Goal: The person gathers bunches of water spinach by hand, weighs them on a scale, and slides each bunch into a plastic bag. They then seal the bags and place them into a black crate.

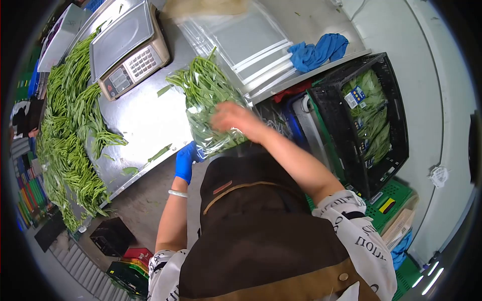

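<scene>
A clear plastic bag of leafy green vegetables (206,90) lies at the table's near edge, its stems pointing away from me and sticking out at the far end. My left hand (186,161), in a blue glove, grips the bag's near left corner; its fingertips are partly hidden. Over the bag's right middle is my bare right hand (232,120), smeared by motion, so its fingers do not show clearly. A few loose leaves (159,153) lie on the metal tabletop left of the bag.
Loose greens (75,125) are heaped along the table's left. A weighing scale (130,65) stands behind them. Flat clear bags (251,40) and a blue cloth (319,51) lie at back right. At right, a black crate (399,115) holds bagged greens.
</scene>
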The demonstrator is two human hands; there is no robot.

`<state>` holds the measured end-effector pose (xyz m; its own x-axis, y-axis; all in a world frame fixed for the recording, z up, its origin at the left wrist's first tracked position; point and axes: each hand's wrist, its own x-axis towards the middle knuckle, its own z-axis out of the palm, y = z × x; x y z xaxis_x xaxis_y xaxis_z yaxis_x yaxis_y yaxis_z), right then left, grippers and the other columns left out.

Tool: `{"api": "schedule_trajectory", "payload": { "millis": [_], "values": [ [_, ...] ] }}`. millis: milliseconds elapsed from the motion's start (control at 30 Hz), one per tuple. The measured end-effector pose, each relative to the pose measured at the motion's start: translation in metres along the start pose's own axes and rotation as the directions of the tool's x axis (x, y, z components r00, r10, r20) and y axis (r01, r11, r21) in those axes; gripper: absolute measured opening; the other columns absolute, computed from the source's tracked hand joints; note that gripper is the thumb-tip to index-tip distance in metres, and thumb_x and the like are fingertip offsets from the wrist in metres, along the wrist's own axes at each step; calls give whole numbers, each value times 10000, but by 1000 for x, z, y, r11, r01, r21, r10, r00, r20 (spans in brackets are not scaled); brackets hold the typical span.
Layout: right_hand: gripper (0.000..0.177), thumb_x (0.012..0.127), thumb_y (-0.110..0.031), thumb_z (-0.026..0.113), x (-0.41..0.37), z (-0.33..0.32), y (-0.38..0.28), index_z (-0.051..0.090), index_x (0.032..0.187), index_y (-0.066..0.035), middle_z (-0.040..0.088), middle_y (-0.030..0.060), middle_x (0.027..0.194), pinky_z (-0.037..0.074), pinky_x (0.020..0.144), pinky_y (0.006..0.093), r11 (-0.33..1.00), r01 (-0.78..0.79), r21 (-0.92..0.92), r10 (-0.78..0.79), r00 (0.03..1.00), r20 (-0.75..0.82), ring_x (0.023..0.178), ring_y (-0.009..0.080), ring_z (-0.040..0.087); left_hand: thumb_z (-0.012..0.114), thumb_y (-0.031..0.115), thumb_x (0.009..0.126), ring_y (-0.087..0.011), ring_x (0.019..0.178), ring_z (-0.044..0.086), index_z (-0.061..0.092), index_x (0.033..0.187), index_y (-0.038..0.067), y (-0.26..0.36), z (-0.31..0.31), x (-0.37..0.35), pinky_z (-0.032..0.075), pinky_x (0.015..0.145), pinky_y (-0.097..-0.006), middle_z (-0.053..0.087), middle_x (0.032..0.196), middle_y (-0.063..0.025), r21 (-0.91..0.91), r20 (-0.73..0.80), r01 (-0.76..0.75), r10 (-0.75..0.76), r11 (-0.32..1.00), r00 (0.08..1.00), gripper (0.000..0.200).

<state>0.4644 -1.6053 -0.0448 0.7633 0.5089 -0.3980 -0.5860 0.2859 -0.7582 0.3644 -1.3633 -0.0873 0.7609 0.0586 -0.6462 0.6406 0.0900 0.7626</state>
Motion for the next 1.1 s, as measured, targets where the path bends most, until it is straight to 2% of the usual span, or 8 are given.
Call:
{"api": "schedule_trajectory", "payload": {
  "millis": [67,167,267,467,600,800,967,1100],
  "values": [
    [361,926,-232,538,30,-49,7,478,1178,19,626,166,1045,490,827,340,923,62,379,19,978,-207,904,222,638,557,304,931,-96,581,535,645,839,30,-9,-8,8,413,545,-237,598,666,-21,67,-58,83,-80,994,995,301],
    [430,860,-270,622,22,-60,-8,480,1161,2,581,172,1070,489,835,384,978,54,-200,-143,874,-465,1003,299,596,628,242,876,-107,639,564,648,973,17,8,-2,7,430,589,-242,622,726,-39,151,-172,103,-77,983,982,246],
    [530,790,-297,685,-21,-36,-21,478,1195,-25,519,166,1208,415,952,429,322,84,-943,-515,852,-100,1142,331,499,631,203,864,-106,718,568,586,1148,42,44,4,2,441,614,-244,630,853,-45,36,-273,-23,32,999,961,329],
    [495,743,-226,638,-34,-26,16,510,1213,-139,460,106,1315,354,1011,444,-507,281,-815,-392,767,508,1222,293,427,526,281,930,-70,674,490,600,1117,73,53,-4,55,402,576,-237,579,839,6,-132,189,328,-301,935,935,289],
    [351,751,-92,568,-31,-6,-26,572,1101,-109,562,58,1143,491,819,351,-248,323,-913,-570,714,407,1066,249,539,490,249,956,-180,842,582,566,1157,31,87,-48,72,474,786,-294,629,994,-35,-276,472,324,-166,905,866,306],
    [261,733,-84,611,-81,37,-162,609,993,-71,639,98,876,497,607,356,1,304,-953,-733,649,206,737,264,620,491,183,918,-240,1186,483,399,1353,3,211,-25,64,366,1042,-390,500,1300,-129,-78,431,-480,464,874,774,480],
    [406,805,-226,691,-125,-7,-222,594,1130,-4,652,164,1040,485,809,309,465,177,-867,-656,727,-203,902,221,628,713,40,677,-133,815,580,606,953,2,228,67,49,472,732,-297,626,869,-53,423,643,-419,60,803,764,299],
    [483,999,-357,337,-178,-115,-217,344,1379,-59,498,132,1318,424,983,422,685,728,-36,-693,635,-341,1213,249,495,661,56,813,-88,817,577,615,1003,55,236,193,13,440,738,-242,642,921,-10,36,612,-272,194,962,767,196]
  ]
}}
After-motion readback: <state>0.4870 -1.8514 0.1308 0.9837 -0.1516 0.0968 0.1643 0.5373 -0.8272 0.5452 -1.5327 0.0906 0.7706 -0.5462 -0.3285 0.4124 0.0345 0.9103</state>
